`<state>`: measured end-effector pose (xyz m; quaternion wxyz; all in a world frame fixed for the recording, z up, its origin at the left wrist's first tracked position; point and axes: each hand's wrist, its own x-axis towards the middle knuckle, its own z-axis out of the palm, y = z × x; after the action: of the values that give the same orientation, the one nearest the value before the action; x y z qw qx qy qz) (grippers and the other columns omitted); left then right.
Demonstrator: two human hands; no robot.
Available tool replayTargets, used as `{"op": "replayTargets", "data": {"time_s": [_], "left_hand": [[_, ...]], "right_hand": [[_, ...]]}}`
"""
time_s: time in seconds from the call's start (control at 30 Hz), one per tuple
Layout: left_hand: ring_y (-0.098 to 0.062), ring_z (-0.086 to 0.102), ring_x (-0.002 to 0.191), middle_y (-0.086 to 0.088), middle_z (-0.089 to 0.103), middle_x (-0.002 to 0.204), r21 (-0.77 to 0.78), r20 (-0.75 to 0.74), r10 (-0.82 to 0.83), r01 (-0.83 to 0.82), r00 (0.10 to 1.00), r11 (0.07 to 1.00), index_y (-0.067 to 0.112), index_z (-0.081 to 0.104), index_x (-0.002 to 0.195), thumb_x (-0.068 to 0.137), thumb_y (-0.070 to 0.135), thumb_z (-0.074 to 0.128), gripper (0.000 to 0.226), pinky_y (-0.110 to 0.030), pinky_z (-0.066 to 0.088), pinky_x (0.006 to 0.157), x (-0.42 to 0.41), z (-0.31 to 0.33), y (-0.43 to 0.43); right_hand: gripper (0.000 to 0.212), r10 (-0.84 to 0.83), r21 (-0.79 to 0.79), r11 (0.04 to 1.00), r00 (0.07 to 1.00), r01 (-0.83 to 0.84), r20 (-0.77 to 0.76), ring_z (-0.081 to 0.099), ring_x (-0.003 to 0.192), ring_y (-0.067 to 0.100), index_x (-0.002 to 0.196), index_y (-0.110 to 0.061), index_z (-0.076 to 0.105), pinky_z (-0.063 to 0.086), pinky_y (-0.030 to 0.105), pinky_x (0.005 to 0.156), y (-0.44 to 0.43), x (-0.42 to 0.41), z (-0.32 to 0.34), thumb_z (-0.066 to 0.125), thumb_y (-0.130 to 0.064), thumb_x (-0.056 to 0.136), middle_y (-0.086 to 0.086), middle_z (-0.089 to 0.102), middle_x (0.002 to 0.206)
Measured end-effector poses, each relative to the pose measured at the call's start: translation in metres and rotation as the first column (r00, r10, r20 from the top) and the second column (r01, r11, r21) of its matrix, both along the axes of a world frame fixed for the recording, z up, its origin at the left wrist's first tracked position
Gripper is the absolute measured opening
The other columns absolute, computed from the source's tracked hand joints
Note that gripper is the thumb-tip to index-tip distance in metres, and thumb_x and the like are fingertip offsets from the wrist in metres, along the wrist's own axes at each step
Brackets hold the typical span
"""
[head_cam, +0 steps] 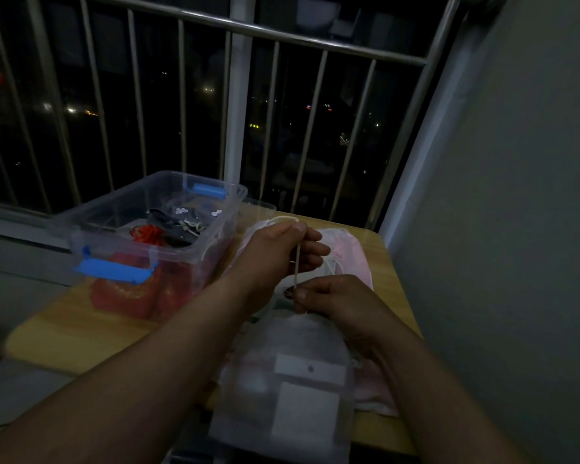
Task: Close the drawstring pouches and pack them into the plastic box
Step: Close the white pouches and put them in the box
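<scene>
White pouch [292,390] nearest, flat on bench [81,333], neck pointing away toward hands. Right hand [329,296] pinching neck; left hand [282,246] beyond it pinching cord [297,266], taut along pouch's length. Plastic box [154,229] far left, nearer left hand.
</scene>
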<state>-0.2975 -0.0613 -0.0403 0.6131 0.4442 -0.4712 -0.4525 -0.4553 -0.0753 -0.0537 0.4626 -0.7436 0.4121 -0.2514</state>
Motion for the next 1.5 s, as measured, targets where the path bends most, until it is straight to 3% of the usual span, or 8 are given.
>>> {"op": "replayTargets", "data": {"time_s": [0.17,0.3,0.4,0.67,0.83,1.07,1.37,1.5], "left_hand": [[-0.022,0.075,0.097,-0.007,0.079,0.105,0.034,0.131,-0.070,0.066,0.989,0.997,0.018,0.069,0.121,0.111,0.035,0.039,0.036,-0.040,0.059,0.086,-0.007,0.003,0.003],[-0.021,0.066,0.115,-0.008,0.071,0.127,-0.015,0.624,0.034,-0.031,0.781,0.999,0.015,0.064,0.133,0.110,0.042,0.039,0.044,-0.044,0.052,0.101,-0.010,-0.005,0.013],[-0.016,0.060,0.125,-0.003,0.065,0.137,-0.036,0.750,0.053,-0.039,0.660,0.999,0.025,0.048,0.151,0.109,0.042,0.041,0.046,-0.039,0.045,0.110,-0.008,-0.015,0.020],[-0.017,0.061,0.093,0.006,0.067,0.101,-0.160,0.907,0.168,-0.052,0.387,0.986,0.027,0.060,0.111,0.105,0.039,0.035,0.029,-0.045,0.048,0.088,-0.003,-0.019,0.025],[-0.010,0.058,0.085,0.009,0.063,0.094,-0.152,0.898,0.160,-0.052,0.409,0.987,0.025,0.061,0.104,0.106,0.035,0.050,0.014,-0.031,0.041,0.071,0.001,-0.019,0.021],[-0.015,0.060,0.082,0.010,0.064,0.086,-0.156,0.893,0.196,-0.129,0.405,0.979,0.031,0.060,0.097,0.104,0.039,0.052,0.014,-0.036,0.048,0.071,0.004,-0.021,0.016],[-0.008,0.063,0.078,0.009,0.067,0.083,0.009,0.847,0.053,-0.113,0.529,0.994,0.026,0.068,0.089,0.099,0.035,0.062,0.014,-0.025,0.047,0.064,0.011,-0.014,0.020],[0.002,0.056,0.054,0.007,0.064,0.075,0.137,0.781,-0.053,-0.088,0.623,0.987,0.015,0.073,0.096,0.099,0.025,0.063,0.015,-0.012,0.037,0.046,0.011,-0.012,0.022]], "right_hand": [[0.023,0.017,-0.023,1.000,1.000,-0.017,0.024,0.072,0.090,0.010,0.075,-0.015,0.080,0.054,0.020,0.083,-0.001,0.004,0.000,0.067,-0.010,0.093,0.001,0.080,0.090],[0.022,-0.076,0.077,0.995,0.988,0.066,0.135,0.074,0.095,0.028,0.086,-0.013,0.082,0.057,0.043,0.094,-0.007,-0.003,-0.008,0.063,-0.008,0.094,0.011,0.079,0.091],[0.022,-0.130,0.149,0.984,0.970,0.100,0.208,0.073,0.101,0.037,0.095,-0.012,0.082,0.055,0.056,0.100,-0.014,-0.006,-0.010,0.060,-0.010,0.093,0.017,0.078,0.098],[0.019,-0.167,0.158,0.979,0.941,0.125,0.294,0.072,0.085,0.023,0.084,-0.013,0.081,0.058,0.037,0.080,-0.012,-0.003,-0.015,0.066,-0.007,0.094,0.015,0.077,0.090],[0.012,-0.182,0.131,0.980,0.945,0.151,0.273,0.067,0.084,0.021,0.085,-0.004,0.077,0.051,0.037,0.083,-0.017,-0.010,-0.016,0.067,-0.006,0.090,0.015,0.077,0.095],[0.009,-0.193,0.192,0.971,0.940,0.142,0.280,0.069,0.086,0.016,0.089,0.001,0.076,0.052,0.031,0.083,-0.021,-0.010,-0.014,0.071,-0.006,0.089,0.006,0.078,0.098],[0.007,-0.170,-0.226,0.959,0.985,0.174,0.035,0.070,0.090,0.003,0.087,-0.021,0.075,0.055,0.026,0.088,-0.014,-0.003,-0.006,0.073,-0.015,0.090,-0.008,0.077,0.094],[0.010,-0.187,-0.248,0.951,0.982,0.182,0.003,0.069,0.089,0.000,0.084,-0.023,0.075,0.052,0.022,0.084,-0.010,-0.002,-0.007,0.074,-0.014,0.089,-0.010,0.076,0.093]]}}
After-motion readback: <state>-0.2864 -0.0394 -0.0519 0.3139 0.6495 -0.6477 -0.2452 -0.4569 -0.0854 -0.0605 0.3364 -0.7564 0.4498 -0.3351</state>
